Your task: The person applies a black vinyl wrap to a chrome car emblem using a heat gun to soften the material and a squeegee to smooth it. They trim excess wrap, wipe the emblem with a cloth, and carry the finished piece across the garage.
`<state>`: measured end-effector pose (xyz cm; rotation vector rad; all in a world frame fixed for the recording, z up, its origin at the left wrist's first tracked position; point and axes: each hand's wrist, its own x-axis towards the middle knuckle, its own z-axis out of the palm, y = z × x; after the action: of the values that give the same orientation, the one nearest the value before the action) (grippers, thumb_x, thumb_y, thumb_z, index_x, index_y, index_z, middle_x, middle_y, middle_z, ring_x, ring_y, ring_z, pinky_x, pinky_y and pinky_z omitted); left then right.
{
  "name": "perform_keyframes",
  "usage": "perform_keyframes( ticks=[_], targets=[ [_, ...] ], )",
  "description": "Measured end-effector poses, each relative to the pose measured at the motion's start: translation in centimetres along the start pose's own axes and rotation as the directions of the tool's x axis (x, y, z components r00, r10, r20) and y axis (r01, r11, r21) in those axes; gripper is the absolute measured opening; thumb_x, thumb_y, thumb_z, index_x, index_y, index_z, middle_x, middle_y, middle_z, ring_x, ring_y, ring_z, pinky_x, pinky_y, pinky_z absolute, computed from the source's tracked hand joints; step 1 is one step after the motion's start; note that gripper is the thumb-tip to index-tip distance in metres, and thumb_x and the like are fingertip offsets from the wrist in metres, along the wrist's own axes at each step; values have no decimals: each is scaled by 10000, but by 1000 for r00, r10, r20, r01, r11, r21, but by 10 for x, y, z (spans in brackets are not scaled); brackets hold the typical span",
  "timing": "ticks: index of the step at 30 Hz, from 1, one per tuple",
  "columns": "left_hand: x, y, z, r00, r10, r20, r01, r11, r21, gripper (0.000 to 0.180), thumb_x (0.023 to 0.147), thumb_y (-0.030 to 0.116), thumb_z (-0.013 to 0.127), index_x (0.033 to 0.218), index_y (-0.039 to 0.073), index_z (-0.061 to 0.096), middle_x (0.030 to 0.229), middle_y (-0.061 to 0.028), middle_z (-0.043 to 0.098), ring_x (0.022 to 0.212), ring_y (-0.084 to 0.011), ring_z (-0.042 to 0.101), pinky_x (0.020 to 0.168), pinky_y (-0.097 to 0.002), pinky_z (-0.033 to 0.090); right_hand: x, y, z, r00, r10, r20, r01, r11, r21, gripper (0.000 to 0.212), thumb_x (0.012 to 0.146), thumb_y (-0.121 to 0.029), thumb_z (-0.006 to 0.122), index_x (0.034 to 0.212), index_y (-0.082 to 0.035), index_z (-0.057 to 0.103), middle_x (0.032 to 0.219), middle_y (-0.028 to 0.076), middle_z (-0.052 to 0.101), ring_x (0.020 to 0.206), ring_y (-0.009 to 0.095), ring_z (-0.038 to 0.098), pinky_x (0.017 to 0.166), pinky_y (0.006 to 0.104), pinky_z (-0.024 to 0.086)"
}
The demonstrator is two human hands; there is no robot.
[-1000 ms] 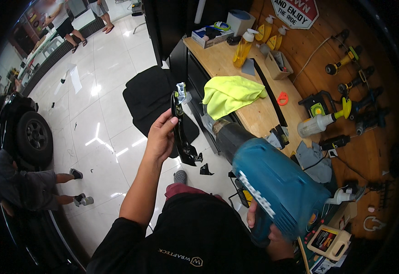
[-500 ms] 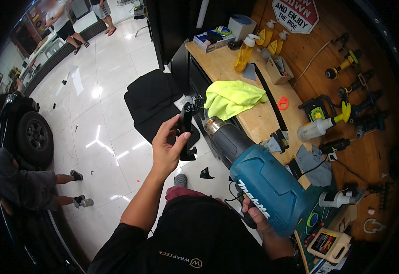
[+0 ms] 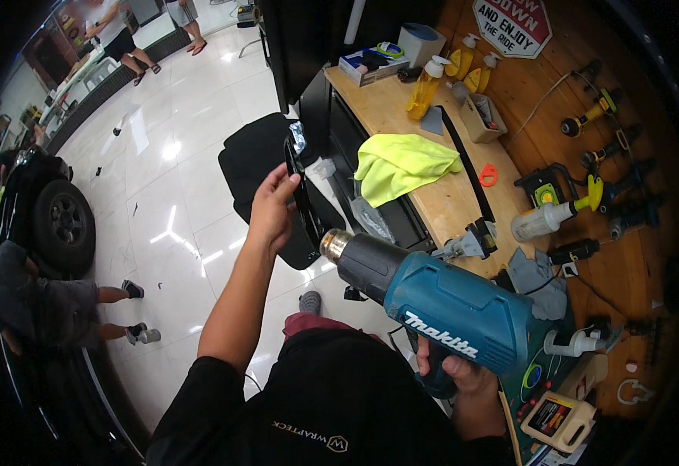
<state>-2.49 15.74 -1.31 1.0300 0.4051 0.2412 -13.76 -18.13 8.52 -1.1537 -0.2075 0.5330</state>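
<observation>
My left hand (image 3: 275, 208) pinches a glossy black curved part (image 3: 303, 203), which looks like a plastic trim piece, between thumb and fingers. The part stands roughly upright, seen nearly edge-on, with a shiny upper end. In my right hand (image 3: 457, 374) is a teal and black heat gun (image 3: 457, 311), gripped by its handle. Its metal nozzle (image 3: 335, 245) points left toward the lower end of the part. In this view they nearly meet; I cannot tell whether they touch.
On the wooden workbench (image 3: 456, 206) at right lie a yellow-green cloth (image 3: 405, 167), spray bottles and a scraper-like tool (image 3: 463, 242). Power tools (image 3: 592, 115) hang on the wall. A black mat (image 3: 250, 159) lies on the floor. At left a person (image 3: 40, 303) crouches beside a black vehicle (image 3: 64, 221).
My left hand has moved up and slightly left, turning the black part more edge-on. The heat gun has swung so its nozzle sits lower and farther left, near the part's lower end.
</observation>
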Motion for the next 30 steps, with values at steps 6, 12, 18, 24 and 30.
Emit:
perform_keyframes(
  ticks=[6,12,18,24,30],
  targets=[
    [27,9,-10,996,71,-54,-69,997,28,330,883,144,623,1198,108,530,1033,31,603,978,-115,544,862,-371,382,5,-2,0,994,65,85,-67,998,22,618,779,-216,682,1268,35,400,876,208,573,620,238,588,557,308,521],
    [13,-2,-20,994,-20,110,32,994,-106,321,885,150,623,1189,86,542,1052,16,605,968,-121,550,818,-360,424,0,-3,-2,996,-64,-55,60,995,-82,598,800,-218,679,1263,39,401,863,182,571,631,224,587,550,312,515],
    [-39,-22,1,962,-127,241,120,992,45,412,890,95,609,1286,28,513,1039,-11,612,897,-90,573,723,-238,464,14,16,-2,989,-148,3,138,914,-382,353,833,-153,652,1125,-2,521,887,89,595,684,152,579,610,278,503],
    [-61,-19,18,906,-186,381,204,979,-6,407,910,90,581,1302,12,500,1076,-32,606,951,-108,583,830,-268,486,19,25,3,986,-162,-41,112,823,-557,221,836,-72,614,1045,-28,557,885,64,607,724,133,585,632,274,506],
    [-62,-18,15,903,-211,374,230,973,-6,406,916,81,571,1309,12,495,1096,-36,604,964,-113,585,851,-276,491,21,21,10,988,-151,-18,123,866,-485,206,835,-83,608,1027,-30,559,864,69,601,725,143,587,641,286,510]
  ],
)
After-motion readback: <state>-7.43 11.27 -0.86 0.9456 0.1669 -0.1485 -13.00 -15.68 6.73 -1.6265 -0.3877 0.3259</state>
